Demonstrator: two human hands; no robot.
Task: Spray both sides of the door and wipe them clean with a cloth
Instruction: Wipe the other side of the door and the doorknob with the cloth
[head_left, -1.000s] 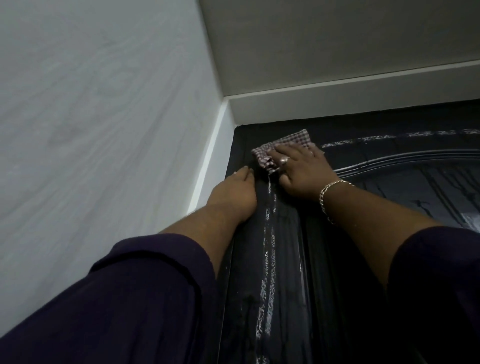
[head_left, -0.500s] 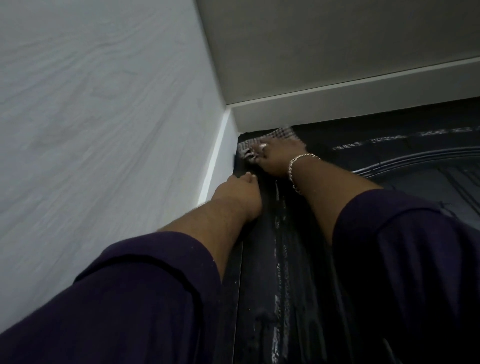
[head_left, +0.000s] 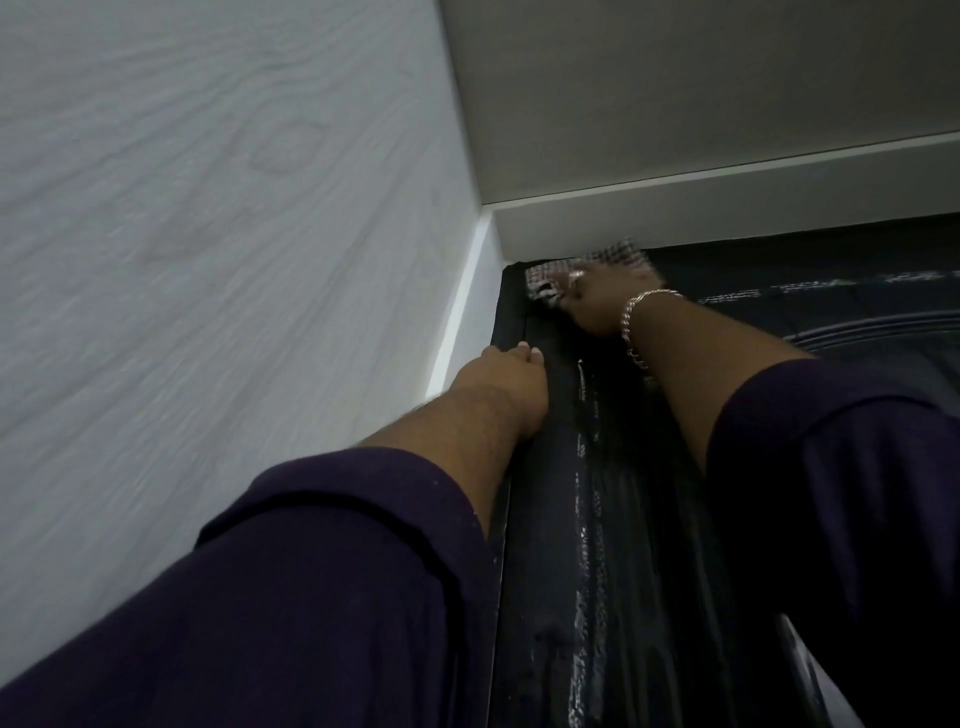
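Cloth (head_left: 597, 267) sits pressed under our right hand (head_left: 597, 306) in the door (head_left: 649, 519)'s top left corner, scrubbing there; our left hand (head_left: 506, 382), flat and holding nothing, braces the edge.

Pale wood-grain wall (head_left: 208, 234) at left; grey ceiling (head_left: 701, 83); dim light

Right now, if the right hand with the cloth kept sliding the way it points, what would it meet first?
Probably the pale door frame: the right hand and cloth already sit at the door's top edge.
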